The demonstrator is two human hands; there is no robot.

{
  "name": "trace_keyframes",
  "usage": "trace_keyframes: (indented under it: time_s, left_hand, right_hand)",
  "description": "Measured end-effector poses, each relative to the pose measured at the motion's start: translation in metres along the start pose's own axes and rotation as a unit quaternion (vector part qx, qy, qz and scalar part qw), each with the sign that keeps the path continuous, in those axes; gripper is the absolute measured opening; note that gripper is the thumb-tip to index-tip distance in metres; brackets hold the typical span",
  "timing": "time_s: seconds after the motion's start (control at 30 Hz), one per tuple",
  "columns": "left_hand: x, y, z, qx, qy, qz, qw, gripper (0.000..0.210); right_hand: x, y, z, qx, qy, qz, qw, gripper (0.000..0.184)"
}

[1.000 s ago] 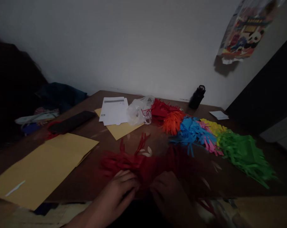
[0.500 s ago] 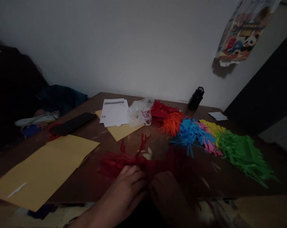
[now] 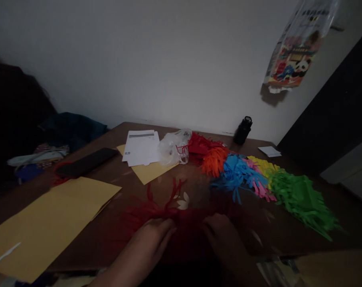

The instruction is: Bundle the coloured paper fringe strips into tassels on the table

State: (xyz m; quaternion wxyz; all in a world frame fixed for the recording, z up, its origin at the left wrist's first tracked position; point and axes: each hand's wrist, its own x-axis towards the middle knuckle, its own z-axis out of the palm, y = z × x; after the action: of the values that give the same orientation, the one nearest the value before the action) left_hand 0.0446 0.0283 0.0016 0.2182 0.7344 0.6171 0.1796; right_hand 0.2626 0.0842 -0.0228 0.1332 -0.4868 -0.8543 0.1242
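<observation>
Red fringed paper [image 3: 186, 221] lies along the near part of the brown table, its cut strips spreading to both sides and a few thin ones sticking up. My left hand [image 3: 157, 236] is closed on it left of the middle, with its fingers curled. To the right, my right hand [image 3: 219, 232] is also closed on the paper; that side is dark and somewhat blurred. Beyond them runs a row of fringed bundles: red [image 3: 200, 144], orange [image 3: 216, 160], blue [image 3: 234, 171], pink [image 3: 261, 185], yellow [image 3: 263, 165] and green [image 3: 302, 199].
Yellow card sheets [image 3: 55, 219] lie at the left, near a dark long object [image 3: 88, 162]. White papers [image 3: 141, 147] rest beside a clear plastic bag [image 3: 172, 149]. A black bottle [image 3: 243, 130] stands by the wall, and a panda-printed bag [image 3: 294, 65] hangs at upper right.
My hands have moved apart along the red fringed paper, and more of its middle shows between them. The view has shifted slightly, with the table appearing lower and further left.
</observation>
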Motion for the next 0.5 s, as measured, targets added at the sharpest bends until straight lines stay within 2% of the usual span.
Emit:
trace_keyframes:
  time_s: [0.07, 0.17, 0.23, 0.3, 0.33, 0.4, 0.43, 0.5]
  left_hand:
    - [0.012, 0.001, -0.003, 0.015, -0.011, -0.042, 0.999, 0.031]
    - [0.030, 0.002, -0.008, 0.080, -0.026, -0.080, 0.993, 0.026]
    - [0.038, 0.002, -0.009, 0.115, -0.025, -0.076, 0.990, 0.024]
    - [0.041, 0.002, -0.009, 0.130, -0.023, -0.064, 0.989, 0.026]
    - [0.042, 0.001, -0.009, 0.134, -0.023, -0.062, 0.989, 0.026]
    - [0.041, 0.002, -0.008, 0.140, -0.025, -0.065, 0.988, 0.026]
    - [0.041, 0.002, -0.008, 0.142, -0.025, -0.066, 0.987, 0.025]
    - [0.041, 0.003, -0.008, 0.142, -0.026, -0.063, 0.988, 0.025]
  right_hand:
    - [0.012, -0.004, -0.010, -0.007, -0.048, 0.051, 0.998, 0.019]
    - [0.026, -0.003, -0.016, -0.016, -0.082, 0.074, 0.994, 0.016]
    - [0.031, -0.001, -0.015, -0.042, -0.071, 0.080, 0.993, 0.010]
    - [0.031, 0.001, -0.014, -0.087, -0.023, 0.063, 0.994, 0.010]
    - [0.029, 0.002, -0.013, -0.098, 0.011, 0.035, 0.995, 0.012]
    - [0.023, 0.000, -0.012, -0.072, 0.067, -0.066, 0.993, 0.016]
    - [0.018, -0.001, -0.010, -0.040, 0.076, -0.123, 0.989, 0.021]
    - [0.008, -0.002, -0.005, 0.009, 0.067, -0.219, 0.973, 0.046]
